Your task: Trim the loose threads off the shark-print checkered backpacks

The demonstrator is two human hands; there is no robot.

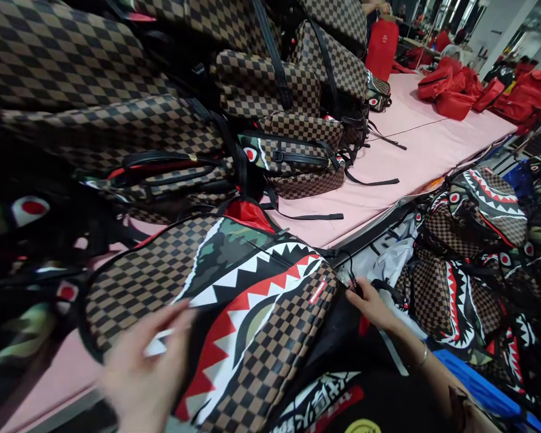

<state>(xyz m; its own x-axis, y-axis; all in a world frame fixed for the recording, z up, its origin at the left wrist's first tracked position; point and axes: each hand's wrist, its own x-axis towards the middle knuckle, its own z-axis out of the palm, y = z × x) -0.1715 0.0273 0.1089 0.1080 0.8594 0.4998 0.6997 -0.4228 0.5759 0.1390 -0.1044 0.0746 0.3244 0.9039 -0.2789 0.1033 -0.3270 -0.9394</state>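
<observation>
Head view: a shark-mouth backpack [228, 310] lies across the desk's [433, 150] near edge. My blurred left hand [146, 364] curls loosely over it, grip unclear; my right hand [375, 307] pinches something small and dark [354, 287] by its right side. I'd best keep the panel flat and steady.

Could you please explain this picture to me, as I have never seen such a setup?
There is no machine: one head-worn camera looks forward and down at the wearer's bare hands. The pink table bears piled checkered bags, red bags farther off, and, nearest, a backpack with a toothy print. The left hand is blurred in front of the backpack; whether they touch is unclear. The right hand seems to hold a small dark item beside the backpack's edge.
</observation>
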